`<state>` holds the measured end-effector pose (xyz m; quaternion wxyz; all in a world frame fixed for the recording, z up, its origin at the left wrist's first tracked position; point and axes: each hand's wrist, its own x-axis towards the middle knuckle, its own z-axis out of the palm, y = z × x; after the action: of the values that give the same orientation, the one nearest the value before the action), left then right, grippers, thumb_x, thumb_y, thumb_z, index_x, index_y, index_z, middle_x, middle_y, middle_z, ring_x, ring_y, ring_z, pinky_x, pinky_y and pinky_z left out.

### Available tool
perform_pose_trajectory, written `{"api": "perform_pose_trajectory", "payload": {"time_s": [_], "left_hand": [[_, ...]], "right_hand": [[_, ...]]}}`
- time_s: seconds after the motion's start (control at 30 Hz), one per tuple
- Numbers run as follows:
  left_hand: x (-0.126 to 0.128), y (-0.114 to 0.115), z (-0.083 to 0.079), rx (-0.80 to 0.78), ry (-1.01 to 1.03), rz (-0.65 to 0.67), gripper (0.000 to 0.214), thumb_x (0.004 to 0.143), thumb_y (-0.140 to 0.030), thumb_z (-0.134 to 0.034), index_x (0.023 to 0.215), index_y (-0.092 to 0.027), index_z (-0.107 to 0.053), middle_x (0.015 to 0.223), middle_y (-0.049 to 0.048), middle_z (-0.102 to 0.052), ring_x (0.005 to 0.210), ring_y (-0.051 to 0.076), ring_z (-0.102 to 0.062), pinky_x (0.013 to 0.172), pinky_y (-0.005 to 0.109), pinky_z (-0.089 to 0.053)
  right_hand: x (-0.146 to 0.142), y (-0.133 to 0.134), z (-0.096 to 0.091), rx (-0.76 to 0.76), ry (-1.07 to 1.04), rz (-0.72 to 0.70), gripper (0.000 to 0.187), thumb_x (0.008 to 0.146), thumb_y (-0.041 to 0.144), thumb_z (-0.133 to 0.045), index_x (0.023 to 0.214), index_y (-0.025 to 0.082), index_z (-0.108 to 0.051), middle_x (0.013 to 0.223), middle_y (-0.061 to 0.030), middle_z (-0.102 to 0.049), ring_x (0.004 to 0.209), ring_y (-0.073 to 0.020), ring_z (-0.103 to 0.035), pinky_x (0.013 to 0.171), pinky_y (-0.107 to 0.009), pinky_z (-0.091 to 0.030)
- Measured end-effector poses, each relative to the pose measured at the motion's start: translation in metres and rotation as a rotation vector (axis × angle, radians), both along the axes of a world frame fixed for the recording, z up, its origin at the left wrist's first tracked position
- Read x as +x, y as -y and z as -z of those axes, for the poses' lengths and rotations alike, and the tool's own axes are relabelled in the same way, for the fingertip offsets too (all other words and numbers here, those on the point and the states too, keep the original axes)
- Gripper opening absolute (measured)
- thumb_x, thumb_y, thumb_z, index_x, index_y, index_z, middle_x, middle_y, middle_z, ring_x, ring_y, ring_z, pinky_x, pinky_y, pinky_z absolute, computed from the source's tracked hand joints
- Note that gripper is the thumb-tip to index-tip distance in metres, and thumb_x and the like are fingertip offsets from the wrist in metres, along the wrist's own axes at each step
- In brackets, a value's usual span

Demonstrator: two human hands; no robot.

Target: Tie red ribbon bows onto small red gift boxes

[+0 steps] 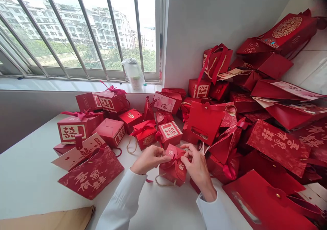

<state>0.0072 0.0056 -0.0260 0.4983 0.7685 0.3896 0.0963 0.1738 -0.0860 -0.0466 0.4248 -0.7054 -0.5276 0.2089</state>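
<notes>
A small red gift box (173,168) with gold lettering and a rope handle sits on the white table (28,175) in front of me. My left hand (149,159) pinches the red ribbon at the box's top from the left. My right hand (196,165) grips the same ribbon and flap from the right, fingers curled. Both sleeves are white. A flat red paper bag (92,175) with gold characters lies to the left of my hands.
Several red gift boxes (112,121) crowd the table behind my hands. A tall heap of red paper bags (276,121) fills the right side against the wall. A wrapped jar (134,73) stands on the windowsill. Brown cardboard (48,219) lies at the near left edge.
</notes>
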Motion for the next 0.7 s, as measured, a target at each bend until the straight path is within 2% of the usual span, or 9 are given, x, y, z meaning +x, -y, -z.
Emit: {"api": "perform_pose_trajectory", "payload": {"time_s": [0.23, 0.33, 0.47, 0.57, 0.7], "left_hand": [[-0.014, 0.003, -0.017, -0.063, 0.014, 0.034, 0.034, 0.069, -0.048, -0.061, 0.063, -0.015, -0.053, 0.051, -0.0047, -0.043, 0.047, 0.007, -0.036, 0.045, 0.019, -0.029], [-0.020, 0.002, -0.017, -0.007, -0.016, 0.061, 0.038, 0.072, -0.051, -0.058, 0.064, -0.015, -0.053, 0.054, -0.0035, -0.045, 0.051, 0.009, -0.039, 0.047, 0.019, -0.029], [-0.025, 0.001, -0.017, 0.099, -0.076, 0.088, 0.043, 0.075, -0.056, -0.052, 0.061, -0.016, -0.051, 0.057, -0.0033, -0.042, 0.055, 0.009, -0.034, 0.047, 0.021, -0.024], [-0.025, 0.004, -0.018, 0.130, -0.109, 0.097, 0.039, 0.078, -0.050, -0.050, 0.058, -0.017, -0.046, 0.056, -0.0044, -0.038, 0.055, 0.009, -0.031, 0.049, 0.022, -0.023], [-0.020, 0.008, -0.018, 0.224, -0.225, 0.011, 0.030, 0.076, -0.037, -0.052, 0.055, -0.017, -0.044, 0.055, -0.0038, -0.041, 0.053, 0.010, -0.031, 0.050, 0.024, -0.021]], "right_hand": [[-0.009, -0.003, -0.001, -0.034, -0.148, -0.135, 0.027, 0.072, 0.019, -0.048, 0.098, 0.020, -0.056, 0.056, 0.0071, -0.053, 0.055, -0.0134, -0.052, 0.058, -0.023, -0.039], [-0.011, -0.003, 0.001, -0.011, -0.183, -0.127, 0.027, 0.072, 0.020, -0.049, 0.098, 0.019, -0.056, 0.056, 0.0068, -0.053, 0.056, -0.0136, -0.052, 0.056, -0.023, -0.038], [-0.012, -0.002, 0.003, -0.016, -0.182, -0.129, 0.026, 0.074, 0.022, -0.050, 0.099, 0.019, -0.056, 0.055, 0.0063, -0.052, 0.056, -0.0143, -0.053, 0.056, -0.023, -0.039], [-0.012, -0.002, 0.003, -0.017, -0.169, -0.119, 0.027, 0.073, 0.021, -0.050, 0.099, 0.019, -0.056, 0.056, 0.0059, -0.053, 0.057, -0.0144, -0.053, 0.057, -0.023, -0.039], [-0.016, -0.002, 0.002, -0.029, -0.065, -0.068, 0.026, 0.073, 0.021, -0.049, 0.098, 0.020, -0.056, 0.055, 0.0064, -0.053, 0.056, -0.0144, -0.052, 0.058, -0.024, -0.038]]}}
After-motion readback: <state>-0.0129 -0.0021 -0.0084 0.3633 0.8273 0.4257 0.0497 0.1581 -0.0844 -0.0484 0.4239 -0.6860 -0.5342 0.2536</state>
